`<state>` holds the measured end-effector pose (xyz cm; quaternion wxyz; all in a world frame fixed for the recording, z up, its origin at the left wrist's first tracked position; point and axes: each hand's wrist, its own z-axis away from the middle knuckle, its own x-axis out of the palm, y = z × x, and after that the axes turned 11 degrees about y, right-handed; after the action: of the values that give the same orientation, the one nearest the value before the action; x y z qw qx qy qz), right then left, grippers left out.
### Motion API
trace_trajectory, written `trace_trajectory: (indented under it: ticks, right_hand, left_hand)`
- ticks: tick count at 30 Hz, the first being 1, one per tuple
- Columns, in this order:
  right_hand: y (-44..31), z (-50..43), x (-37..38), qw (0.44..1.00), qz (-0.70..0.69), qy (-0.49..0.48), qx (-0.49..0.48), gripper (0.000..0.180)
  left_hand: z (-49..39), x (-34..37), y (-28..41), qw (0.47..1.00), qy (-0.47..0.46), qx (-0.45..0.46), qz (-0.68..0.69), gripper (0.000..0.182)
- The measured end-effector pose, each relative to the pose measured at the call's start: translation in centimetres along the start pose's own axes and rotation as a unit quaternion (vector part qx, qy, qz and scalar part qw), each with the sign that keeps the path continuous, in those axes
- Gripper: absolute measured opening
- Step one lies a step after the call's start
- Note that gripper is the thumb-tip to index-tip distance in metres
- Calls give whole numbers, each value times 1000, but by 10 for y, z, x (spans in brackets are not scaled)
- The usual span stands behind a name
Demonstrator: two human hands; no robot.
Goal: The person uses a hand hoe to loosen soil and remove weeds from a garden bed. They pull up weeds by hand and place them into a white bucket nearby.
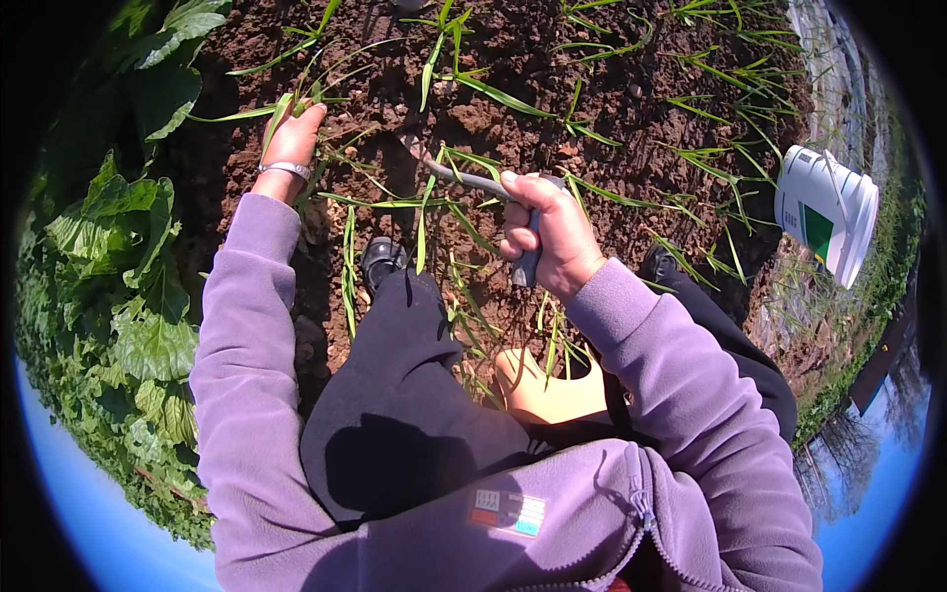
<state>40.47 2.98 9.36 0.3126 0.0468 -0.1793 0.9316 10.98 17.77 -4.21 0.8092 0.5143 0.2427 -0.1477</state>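
My right hand (544, 233) is wrapped around the grey handle (525, 270) of a hand hoe. Its curved metal neck (466, 176) reaches left, and the blade end (414, 146) is at the brown soil, partly blending into it. At the upper left, my left hand (292, 137) is closed on thin green leaves (281, 115), probably weeds; its fingertips are partly hidden. A bracelet (283, 169) circles the left wrist. Young strap-leaved plants (425, 203), perhaps garlic, stand close around the hoe.
Large leafy brassica-like plants (152, 325) line the left side. A white lidded bucket (825, 211) is at the right, near plastic sheeting (836, 44). More strap-leaved plants (695, 66) grow in the soil ahead. A pale orange object (551, 392) is between my legs, beyond a dark shoe (383, 259).
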Motion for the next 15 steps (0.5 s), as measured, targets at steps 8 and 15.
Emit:
trace_trajectory:
  ticks: [8,15]
  right_hand:
    - [5,33,-11,922,349,14,-169,24]
    - [33,-12,16,774,515,-19,-368,28]
  left_hand:
    - [11,-19,-11,999,-20,-34,33,26]
    - [2,-14,-21,994,-61,-5,-93,32]
